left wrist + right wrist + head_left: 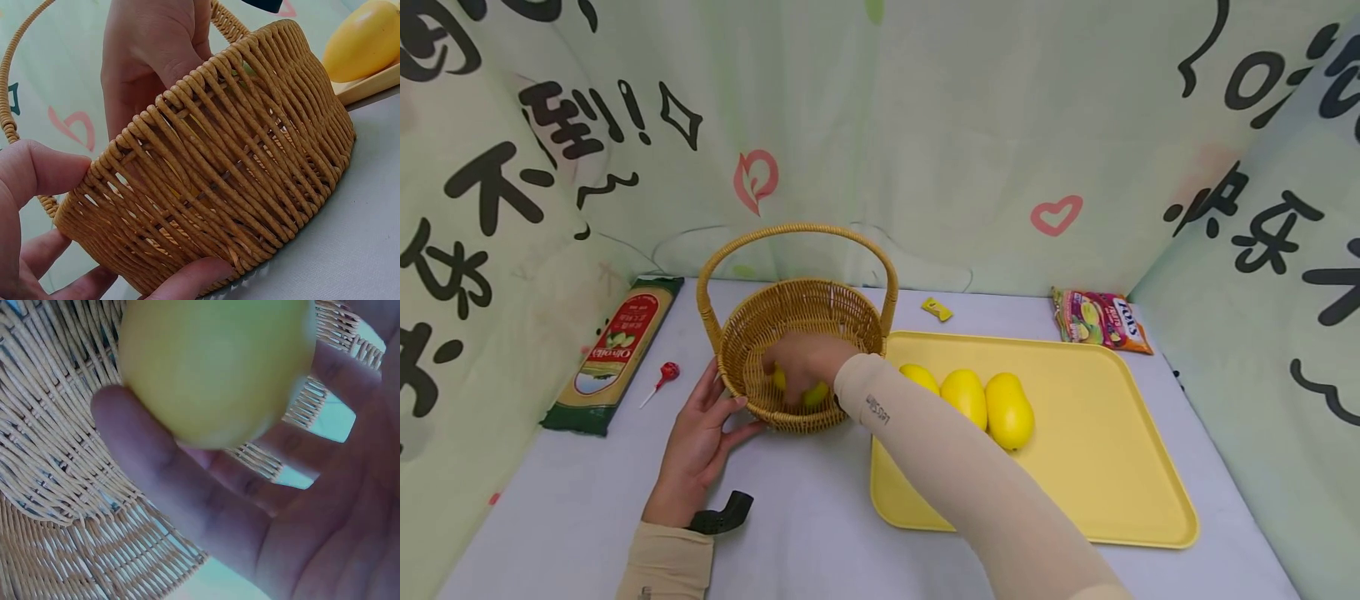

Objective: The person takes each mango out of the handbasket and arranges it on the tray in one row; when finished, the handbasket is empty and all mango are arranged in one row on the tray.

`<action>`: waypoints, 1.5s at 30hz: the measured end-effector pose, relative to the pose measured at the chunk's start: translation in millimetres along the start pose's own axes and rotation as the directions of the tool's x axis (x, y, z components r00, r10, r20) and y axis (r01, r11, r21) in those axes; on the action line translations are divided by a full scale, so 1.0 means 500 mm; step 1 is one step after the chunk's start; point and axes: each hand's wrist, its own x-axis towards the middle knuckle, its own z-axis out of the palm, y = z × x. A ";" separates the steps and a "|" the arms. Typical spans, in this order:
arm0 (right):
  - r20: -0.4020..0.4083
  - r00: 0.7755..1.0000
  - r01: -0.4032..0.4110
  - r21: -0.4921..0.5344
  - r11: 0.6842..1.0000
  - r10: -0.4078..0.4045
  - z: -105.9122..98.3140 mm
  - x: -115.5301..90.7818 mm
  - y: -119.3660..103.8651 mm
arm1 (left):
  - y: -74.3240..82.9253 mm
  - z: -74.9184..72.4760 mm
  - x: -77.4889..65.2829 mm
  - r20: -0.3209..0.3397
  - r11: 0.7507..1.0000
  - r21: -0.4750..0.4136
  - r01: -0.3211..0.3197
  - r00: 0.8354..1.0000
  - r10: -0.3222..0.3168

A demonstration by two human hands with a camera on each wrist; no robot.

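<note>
The wicker basket (pixel 786 300) with a tall arched handle stands left of the yellow tray (pixel 1090 450). My left hand (pixel 696 442) holds its near left side; in the left wrist view the thumb lies on the rim and other fingers lie against the woven wall. My right hand (pixel 808 358) is down inside the basket, gripping a smooth yellow mango-like fruit (pixel 215 369) between thumb and fingers. Part of that fruit is hidden by the hand in the head view. Three similar yellow fruits (pixel 1010 411) lie on the tray, partly covered by my right sleeve.
A green and gold packet (pixel 625 350) and a red lollipop (pixel 668 372) lie left of the basket. Behind the tray are a small yellow wrapped candy (pixel 937 309) and a colourful candy bag (pixel 1101 320). A printed curtain (pixel 925 150) borders the table.
</note>
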 end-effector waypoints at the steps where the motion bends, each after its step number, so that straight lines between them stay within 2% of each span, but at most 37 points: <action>1: -0.012 1.000 -0.010 -0.006 1.000 0.010 0.000 -0.002 0.000 | 0.000 0.000 0.000 -0.002 1.000 -0.002 0.002 1.000 -0.002; 8: -0.104 0.994 -0.038 -0.025 0.999 0.035 0.001 -0.020 0.011 | -0.001 -0.001 0.000 0.005 1.000 -0.004 -0.005 1.000 0.005; 15: -0.148 0.988 -0.041 0.005 0.999 0.041 -0.008 -0.042 0.041 | -0.002 0.000 0.000 0.003 1.000 0.001 -0.008 1.000 0.008; 22: -0.213 0.977 0.015 0.064 0.998 -0.001 -0.009 -0.067 0.084 | -0.003 0.001 0.001 -0.012 1.000 0.002 -0.002 1.000 0.002; 27: -0.270 0.963 0.054 0.110 0.992 -0.023 -0.015 -0.105 0.105 | -0.001 0.002 0.000 -0.018 1.000 0.002 0.001 1.000 -0.001; 31: -0.330 0.943 0.103 0.164 0.981 -0.044 -0.013 -0.140 0.121 | 0.000 0.003 0.001 -0.017 1.000 0.000 -0.001 1.000 0.001; 37: -0.439 0.894 0.217 0.252 0.943 -0.089 0.008 -0.194 0.149 | -0.002 0.004 0.001 -0.014 1.000 0.007 -0.012 1.000 0.012; 41: -0.493 0.867 0.254 0.308 0.917 -0.075 0.030 -0.232 0.170 | -0.003 0.004 0.002 -0.013 1.000 0.008 -0.016 1.000 0.016; 45: -0.530 0.847 0.286 0.388 0.876 -0.042 0.059 -0.268 0.196 | -0.002 0.003 0.001 -0.015 1.000 0.002 -0.013 1.000 0.013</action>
